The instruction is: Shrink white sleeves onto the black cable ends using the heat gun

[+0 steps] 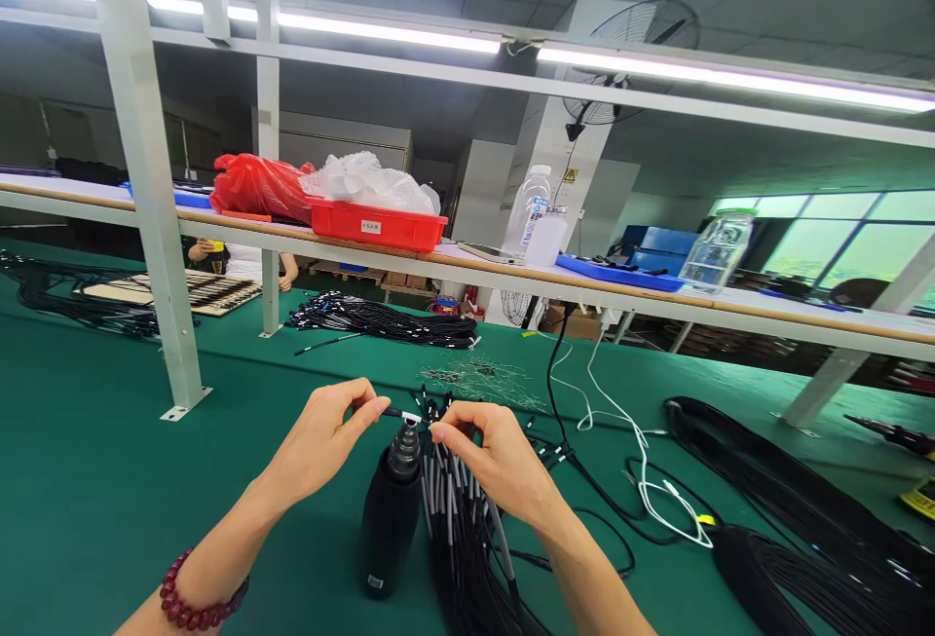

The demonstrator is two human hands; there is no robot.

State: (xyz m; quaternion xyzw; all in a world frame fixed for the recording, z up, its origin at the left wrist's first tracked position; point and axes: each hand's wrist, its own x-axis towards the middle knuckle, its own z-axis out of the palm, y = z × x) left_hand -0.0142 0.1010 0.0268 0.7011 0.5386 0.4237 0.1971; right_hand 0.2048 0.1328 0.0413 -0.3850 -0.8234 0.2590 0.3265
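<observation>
My left hand (319, 439) pinches a thin black cable (394, 413) between thumb and fingertips. My right hand (497, 461) pinches at a small white tag (412, 419) on that cable, close to the left fingertips. Just below the hands stands a black bottle (391, 529) with a dark cap. A dense bundle of black cables with grey sleeved ends (457, 529) hangs beside the bottle, under my right hand. A red bead bracelet (201, 592) circles my left wrist.
Coiled black cables (760, 461) and a white cord (643, 480) lie to the right on the green bench mat (88, 480). A shelf (467, 266) above carries a red tray (376, 225). Past a shelf post (146, 168), a co-worker's hands (201, 249) show across the bench.
</observation>
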